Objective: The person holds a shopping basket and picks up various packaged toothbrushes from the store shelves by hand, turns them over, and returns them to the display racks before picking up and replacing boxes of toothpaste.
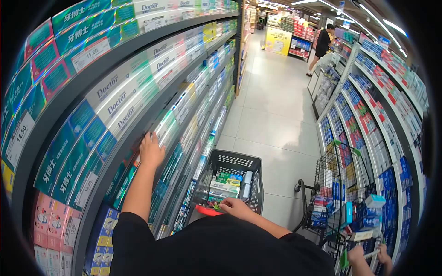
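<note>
My left hand point(152, 150) reaches into a lower shelf on the left, fingers apart against stacked toothpaste boxes; its fingertips are partly hidden. Just above it are white boxes marked Doctor point(120, 102), and green boxes point(120, 187) lie below. In front of my body is a dark grey shopping basket point(258, 161) with a red handle point(207, 211). My right hand point(237, 209) is closed at the handle by the basket's near side. Inside the basket lie several toothpaste boxes point(224, 185) and pale cylindrical packages point(247, 184).
To the right, a wire shopping cart point(331, 193) is loaded with boxes, and another person's hands point(357, 254) are at its handle. Shelves point(352, 79) line the right side. Tiled floor point(264, 108) runs ahead to a yellow display point(277, 41) and a standing person point(323, 43).
</note>
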`<state>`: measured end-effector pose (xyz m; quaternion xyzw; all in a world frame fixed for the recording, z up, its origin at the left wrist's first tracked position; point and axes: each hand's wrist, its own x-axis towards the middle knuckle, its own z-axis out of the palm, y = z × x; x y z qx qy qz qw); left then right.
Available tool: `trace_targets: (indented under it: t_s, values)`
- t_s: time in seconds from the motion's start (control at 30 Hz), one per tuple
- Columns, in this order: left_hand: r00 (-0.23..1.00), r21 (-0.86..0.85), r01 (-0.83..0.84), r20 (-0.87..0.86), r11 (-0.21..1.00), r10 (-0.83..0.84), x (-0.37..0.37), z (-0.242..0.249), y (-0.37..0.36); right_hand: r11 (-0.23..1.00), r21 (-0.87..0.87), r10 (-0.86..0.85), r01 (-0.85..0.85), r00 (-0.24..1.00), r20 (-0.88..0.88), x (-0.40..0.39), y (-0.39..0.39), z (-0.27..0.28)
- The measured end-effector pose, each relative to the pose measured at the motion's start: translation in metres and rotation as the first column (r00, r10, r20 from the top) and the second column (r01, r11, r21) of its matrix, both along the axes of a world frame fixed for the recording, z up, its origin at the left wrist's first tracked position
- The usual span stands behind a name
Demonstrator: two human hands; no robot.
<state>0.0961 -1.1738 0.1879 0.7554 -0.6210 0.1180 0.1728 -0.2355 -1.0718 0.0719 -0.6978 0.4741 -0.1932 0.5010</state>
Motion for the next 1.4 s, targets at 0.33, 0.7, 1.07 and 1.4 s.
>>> trace_targets:
  t_s: [0.33,0.7,1.07,1.4]
  values:
    - [0.987,0.028,-0.162,0.025,0.986,0.162,0.009,-0.015,-0.031,0.991,-0.085,-0.099,0.101,0.995,0.020,-0.002,0.004,-0.010]
    - [0.978,-0.074,-0.203,0.027,0.976,0.206,0.024,-0.035,-0.056,0.980,-0.200,-0.024,0.005,0.995,-0.094,0.007,0.009,0.005]
    - [0.993,-0.171,0.057,-0.088,0.984,-0.073,-0.028,-0.030,0.001,0.982,-0.185,-0.052,0.036,0.995,-0.080,0.007,0.010,0.008]
    - [0.571,0.032,0.644,-0.685,0.765,-0.453,-0.069,-0.083,0.135,0.914,0.001,-0.324,0.405,0.732,0.600,-0.009,0.025,0.006]
